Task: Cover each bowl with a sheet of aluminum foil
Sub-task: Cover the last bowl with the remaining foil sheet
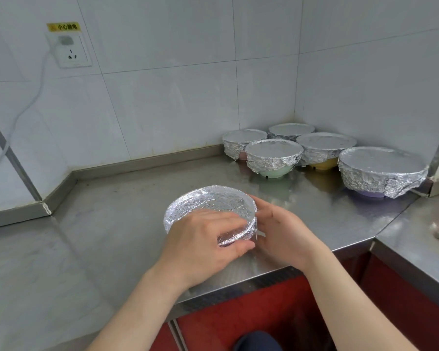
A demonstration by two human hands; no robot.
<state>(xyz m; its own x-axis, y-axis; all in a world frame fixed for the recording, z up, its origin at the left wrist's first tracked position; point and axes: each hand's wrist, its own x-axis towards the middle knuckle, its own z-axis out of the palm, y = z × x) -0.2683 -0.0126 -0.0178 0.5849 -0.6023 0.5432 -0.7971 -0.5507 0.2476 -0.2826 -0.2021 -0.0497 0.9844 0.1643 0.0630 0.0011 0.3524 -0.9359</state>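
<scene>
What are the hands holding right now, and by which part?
Both grip the foil-covered bowl: left hand over its near rim, right hand against its right side.

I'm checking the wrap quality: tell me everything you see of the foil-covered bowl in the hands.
The foil-covered bowl stands on the steel counter near its front edge. Crinkled foil spans its round top, dips inside the rim and wraps down the sides. The left hand pinches the near rim; the right hand cups its right side.
</scene>
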